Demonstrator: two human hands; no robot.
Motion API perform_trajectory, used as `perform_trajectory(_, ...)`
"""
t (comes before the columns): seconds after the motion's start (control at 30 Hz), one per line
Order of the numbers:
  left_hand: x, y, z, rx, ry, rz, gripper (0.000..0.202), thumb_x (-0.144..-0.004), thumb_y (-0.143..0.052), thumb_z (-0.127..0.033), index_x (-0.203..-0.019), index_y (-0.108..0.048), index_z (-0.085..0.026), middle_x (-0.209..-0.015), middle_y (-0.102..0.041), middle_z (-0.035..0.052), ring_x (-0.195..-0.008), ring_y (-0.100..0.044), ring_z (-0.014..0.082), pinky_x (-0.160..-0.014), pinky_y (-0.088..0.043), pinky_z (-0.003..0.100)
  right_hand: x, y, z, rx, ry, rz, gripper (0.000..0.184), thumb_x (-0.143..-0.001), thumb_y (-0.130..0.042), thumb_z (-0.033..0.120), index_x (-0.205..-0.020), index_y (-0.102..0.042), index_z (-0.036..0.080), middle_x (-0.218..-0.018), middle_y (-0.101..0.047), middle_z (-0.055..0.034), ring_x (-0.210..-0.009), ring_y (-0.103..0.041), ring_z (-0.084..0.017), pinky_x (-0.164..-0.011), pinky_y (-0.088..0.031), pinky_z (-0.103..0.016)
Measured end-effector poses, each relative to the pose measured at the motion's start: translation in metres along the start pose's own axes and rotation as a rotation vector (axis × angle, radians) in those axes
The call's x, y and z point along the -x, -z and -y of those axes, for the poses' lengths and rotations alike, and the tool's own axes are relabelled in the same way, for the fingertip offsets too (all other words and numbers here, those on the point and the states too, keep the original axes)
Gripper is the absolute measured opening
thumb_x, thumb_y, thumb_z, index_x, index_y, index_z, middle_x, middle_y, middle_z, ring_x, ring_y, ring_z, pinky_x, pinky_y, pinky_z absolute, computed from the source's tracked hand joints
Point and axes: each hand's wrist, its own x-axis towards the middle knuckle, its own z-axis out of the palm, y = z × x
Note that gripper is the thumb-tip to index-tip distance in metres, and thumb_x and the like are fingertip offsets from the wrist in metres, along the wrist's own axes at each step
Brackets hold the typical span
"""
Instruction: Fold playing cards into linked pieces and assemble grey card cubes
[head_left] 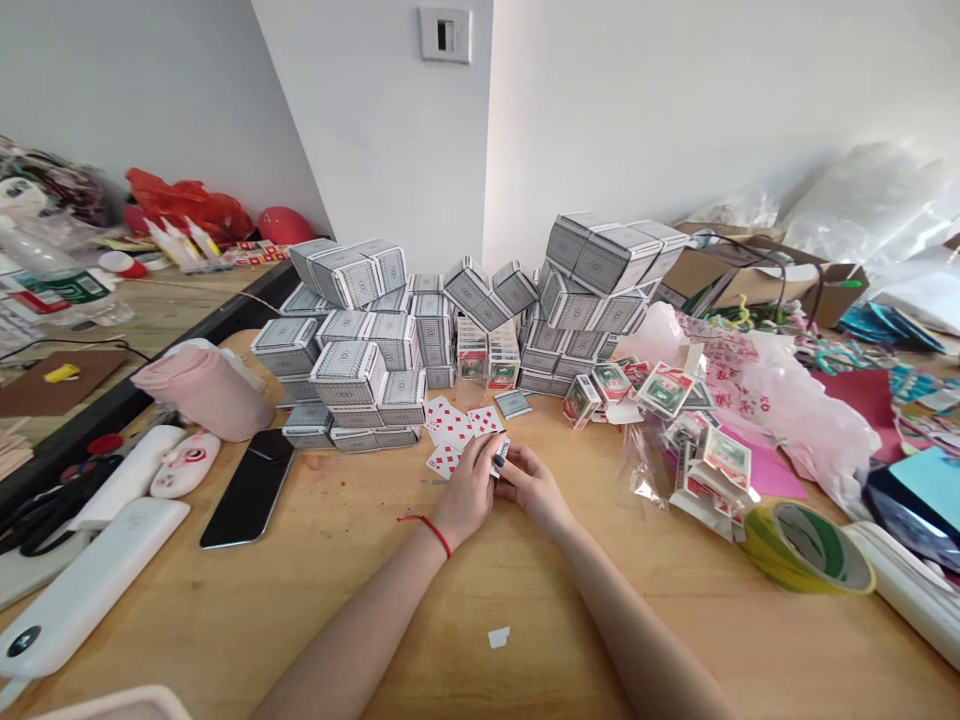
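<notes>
My left hand [469,492], with a red string on its wrist, and my right hand [531,485] meet at the middle of the wooden table [360,590]. Together they close on a small stack of playing cards [501,455] held between the fingers. Several red-suited cards [452,430] lie fanned face up on the table just beyond my left hand. One face-down card [513,403] lies a little farther back. Behind them rises a wall of stacked grey patterned card decks [360,340].
Empty green-and-red card boxes [660,390] and plastic wrap lie at right, with a yellow-green tape roll [810,545] nearer. A black phone [251,487], white power bank [82,590] and pink cloth [206,388] sit at left. A paper scrap [499,636] lies between my forearms.
</notes>
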Motion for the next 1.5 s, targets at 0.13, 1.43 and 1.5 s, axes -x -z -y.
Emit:
perform_trajectory(0.13, -0.001, 0.002, 0.0, -0.077, -0.028, -0.025, 0.052, -0.083, -0.033, -0.007, -0.133, -0.032, -0.02, -0.122, -0.047, 0.0129, -0.116, -0.045, 0.0235, -0.096, -0.042, 0.044, 0.0, 0.0, 0.0, 0.004, 0.008, -0.05, 0.039, -0.059, -0.076, 0.039, -0.088, -0.056, 0.02, -0.09, -0.059, -0.001, -0.073, -0.06, -0.014, -0.067, -0.053, -0.03)
perform_trajectory(1.43, -0.001, 0.017, -0.019, 0.047, -0.129, 0.179, 0.072, -0.076, -0.04, -0.006, -0.142, -0.015, -0.022, -0.14, -0.033, 0.0106, -0.131, -0.03, 0.0254, -0.112, -0.012, 0.054, 0.005, -0.002, 0.009, -0.171, -0.033, 0.086, 0.037, -0.054, -0.08, 0.028, -0.085, -0.063, 0.018, -0.075, -0.065, -0.0002, -0.067, -0.06, -0.014, -0.064, -0.046, -0.024)
perform_trajectory(1.5, -0.001, 0.021, -0.019, 0.119, -0.128, 0.202, 0.073, -0.076, -0.044, -0.01, -0.142, -0.016, -0.023, -0.14, -0.033, 0.0098, -0.13, -0.031, 0.0266, -0.112, -0.012, 0.053, 0.004, 0.002, 0.011, -0.148, -0.048, 0.115, 0.038, -0.053, -0.08, 0.026, -0.086, -0.063, 0.018, -0.074, -0.064, 0.0001, -0.065, -0.058, -0.013, -0.062, -0.045, -0.023)
